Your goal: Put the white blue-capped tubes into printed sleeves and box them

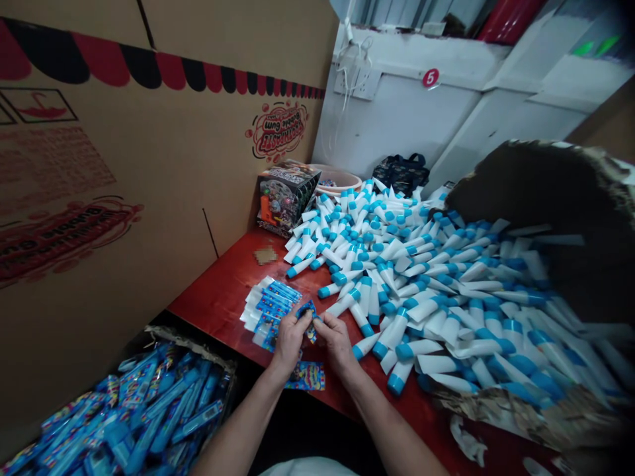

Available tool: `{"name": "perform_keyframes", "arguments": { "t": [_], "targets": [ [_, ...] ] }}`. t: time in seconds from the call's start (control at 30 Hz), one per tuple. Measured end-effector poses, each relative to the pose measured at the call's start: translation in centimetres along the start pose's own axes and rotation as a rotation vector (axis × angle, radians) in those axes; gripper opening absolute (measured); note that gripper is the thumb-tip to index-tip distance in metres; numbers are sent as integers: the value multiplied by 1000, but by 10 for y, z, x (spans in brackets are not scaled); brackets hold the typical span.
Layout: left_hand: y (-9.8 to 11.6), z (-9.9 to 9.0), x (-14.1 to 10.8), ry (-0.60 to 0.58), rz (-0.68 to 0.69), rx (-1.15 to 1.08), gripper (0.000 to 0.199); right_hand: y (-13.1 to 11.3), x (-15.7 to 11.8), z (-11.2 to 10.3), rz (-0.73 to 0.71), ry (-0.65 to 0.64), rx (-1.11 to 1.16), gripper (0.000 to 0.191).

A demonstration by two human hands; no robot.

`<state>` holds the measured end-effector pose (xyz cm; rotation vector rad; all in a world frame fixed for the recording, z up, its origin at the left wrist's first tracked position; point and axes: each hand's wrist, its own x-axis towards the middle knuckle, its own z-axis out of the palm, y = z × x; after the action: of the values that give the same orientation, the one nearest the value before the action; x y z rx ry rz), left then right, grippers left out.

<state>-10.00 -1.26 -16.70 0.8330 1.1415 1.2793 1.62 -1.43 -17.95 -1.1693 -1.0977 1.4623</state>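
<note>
My left hand (290, 338) and my right hand (336, 342) are close together over the near edge of the red table (218, 307). Between them, thumbs and fingertips pinch a small blue printed packet (306, 309), partly covered by the fingers. Left of my hands lies an overlapping row of blue printed packets (278, 297) with whitish ends. Just below my wrists, another blue printed packet (311, 375) rests flat at the table edge. To the right is a big heap of white tubes with blue caps (397, 330), the closest ones near my right hand.
Below left, an open carton holds packed blue tubes (163, 403). A large printed cardboard box (198, 145) walls off the left. Behind the heap are a toy box (285, 198), a pink basin (342, 178) and a dark bag (401, 172). A torn carton (526, 178) spills tubes rightward.
</note>
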Motion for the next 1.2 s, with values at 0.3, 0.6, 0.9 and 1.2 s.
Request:
{"name": "perform_keyframes", "arguments": {
  "t": [0.3, 0.6, 0.9, 1.2],
  "targets": [
    [3, 2, 5, 97, 123, 115, 18, -1, -3, 7, 13, 6, 58, 31],
    [-4, 11, -14, -56, -15, -12, 34, 3, -8, 5, -16, 90, 101, 36],
    [5, 5, -18, 2, 252, 269, 27, -4, -26, 3, -162, 22, -35, 34],
    [-4, 25, -35, -118, 36, 469, 38, -26, -82, -47, -272, 217, -409, 18]
  ]
}}
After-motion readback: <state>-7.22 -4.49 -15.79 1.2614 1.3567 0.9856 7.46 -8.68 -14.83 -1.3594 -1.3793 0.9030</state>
